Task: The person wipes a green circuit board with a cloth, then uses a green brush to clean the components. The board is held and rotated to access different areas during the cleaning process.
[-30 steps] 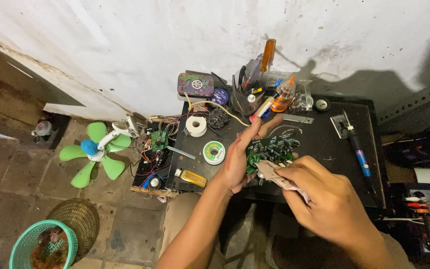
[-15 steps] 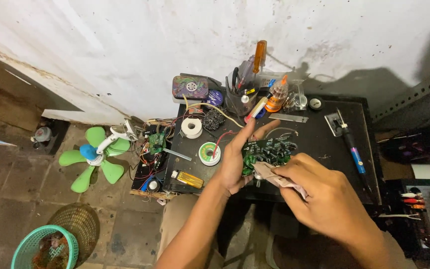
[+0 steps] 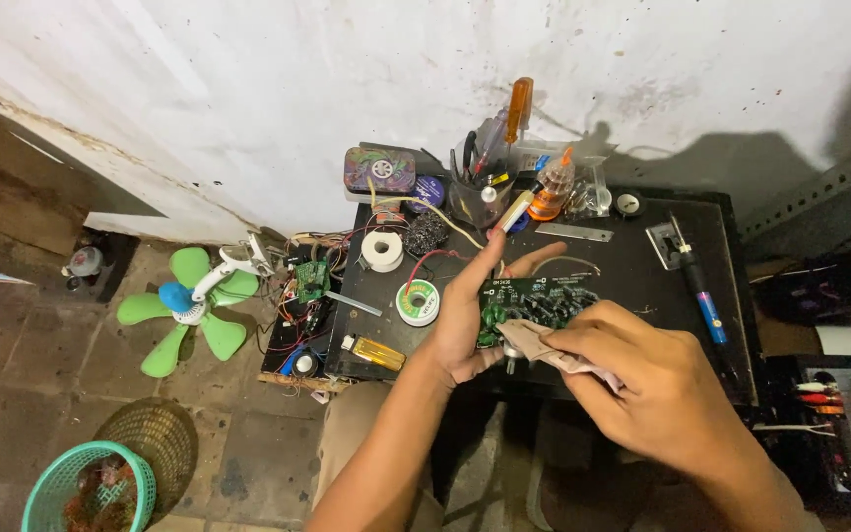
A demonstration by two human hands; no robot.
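Centre frame: left hand (image 3: 465,320) clamps green board (image 3: 534,300) by edges; right hand (image 3: 657,379) pinches cloth (image 3: 544,345). Board light, stiff, fragile.

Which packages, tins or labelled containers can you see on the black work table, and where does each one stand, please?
Tin: back left corner by the wall, rounded rectangle, purple-green patterned lid.
Round tin: right of it, small, dark blue.
Bottle: back centre, clear with orange contents and tip.
Solder spool: left of the left hand, green-white labelled ring.

Stained white wall (image 3: 248,89), tiled floor (image 3: 41,365), black worktable (image 3: 632,256).
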